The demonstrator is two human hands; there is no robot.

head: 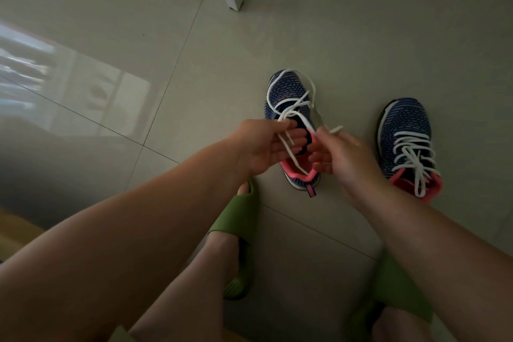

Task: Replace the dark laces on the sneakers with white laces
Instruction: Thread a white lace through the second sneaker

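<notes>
A: Where is the white flat lace (288,112)?

B: Half-threaded through the navy knit sneaker with pink lining (288,91), just beyond both hands. The left hand (266,144) pinches one strand, fingers curled; the right hand (341,153) pinches the other end.

A: And beyond the right hand?

B: A second matching sneaker (406,130), fully white-laced, on the grey tiled floor (138,36). Green slides (244,219) sit below the hands.

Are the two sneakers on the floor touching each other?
Apart. The head view shows bare floor tile between the left sneaker under the hands and the right sneaker, which stands alone with its white lace threaded.
</notes>
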